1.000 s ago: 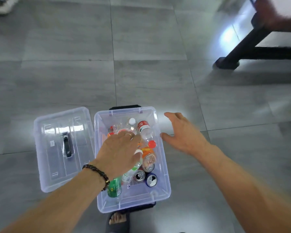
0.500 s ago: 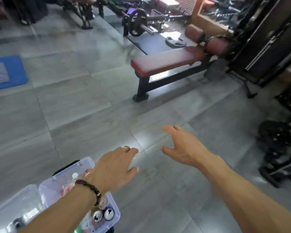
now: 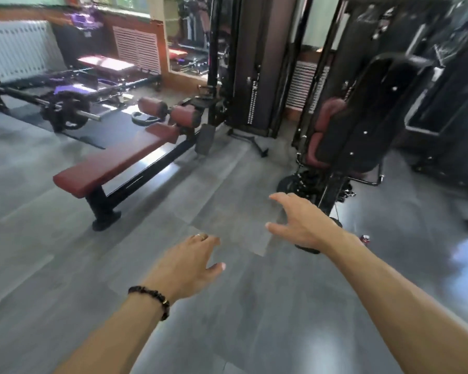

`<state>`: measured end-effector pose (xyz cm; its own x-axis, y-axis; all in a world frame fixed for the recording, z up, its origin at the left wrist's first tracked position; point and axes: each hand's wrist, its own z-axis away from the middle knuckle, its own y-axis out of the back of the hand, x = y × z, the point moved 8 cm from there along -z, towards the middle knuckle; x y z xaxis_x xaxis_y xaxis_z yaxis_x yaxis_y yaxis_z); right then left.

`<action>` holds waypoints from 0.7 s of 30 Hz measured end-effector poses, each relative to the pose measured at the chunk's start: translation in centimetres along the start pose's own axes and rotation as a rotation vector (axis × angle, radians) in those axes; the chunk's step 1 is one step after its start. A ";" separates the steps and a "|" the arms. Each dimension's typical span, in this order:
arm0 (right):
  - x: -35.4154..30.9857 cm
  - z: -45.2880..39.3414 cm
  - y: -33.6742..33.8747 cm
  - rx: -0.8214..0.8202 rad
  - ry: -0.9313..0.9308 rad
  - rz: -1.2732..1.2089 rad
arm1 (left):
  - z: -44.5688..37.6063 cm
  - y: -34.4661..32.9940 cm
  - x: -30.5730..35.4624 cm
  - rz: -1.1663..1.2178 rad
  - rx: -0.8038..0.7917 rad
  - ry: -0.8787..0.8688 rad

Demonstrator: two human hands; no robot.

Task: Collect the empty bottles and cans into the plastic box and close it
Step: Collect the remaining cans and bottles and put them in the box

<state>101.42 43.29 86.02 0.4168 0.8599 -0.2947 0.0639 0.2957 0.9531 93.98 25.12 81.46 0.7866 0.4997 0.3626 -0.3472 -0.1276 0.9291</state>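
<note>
Can point(image 3: 365, 238): one, lying on the floor point(image 3: 227, 306) beside the machine base, just right of my right forearm. I am holding my left hand point(image 3: 189, 263) and right hand point(image 3: 303, 225) out, spread and empty, likely readying a pickup. Box: not showing.

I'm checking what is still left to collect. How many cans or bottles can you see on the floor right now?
1: a small red can stands on the floor just beyond the right forearm, near the base of the weight machine. Others may be hidden behind the equipment or out of frame.
</note>
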 end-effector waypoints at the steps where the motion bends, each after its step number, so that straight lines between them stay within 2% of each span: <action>1: 2.5 0.8 1.6 0.018 -0.035 -0.008 | -1.6 -0.3 2.4 -0.007 -0.016 -0.028; 8: 19.7 7.3 8.1 0.120 -0.307 -0.107 | -12.6 -3.9 18.9 -0.033 -0.097 -0.280; 15: 36.7 11.6 10.4 0.165 -0.587 -0.113 | -24.4 -9.8 33.7 -0.023 -0.206 -0.546; 21: 50.4 11.9 10.8 0.182 -0.800 -0.159 | -34.3 -15.8 42.9 -0.062 -0.325 -0.707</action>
<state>133.88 84.90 82.30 0.9040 0.2384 -0.3549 0.2933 0.2581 0.9205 115.72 78.01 79.80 0.9101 -0.1810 0.3728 -0.3385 0.1946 0.9206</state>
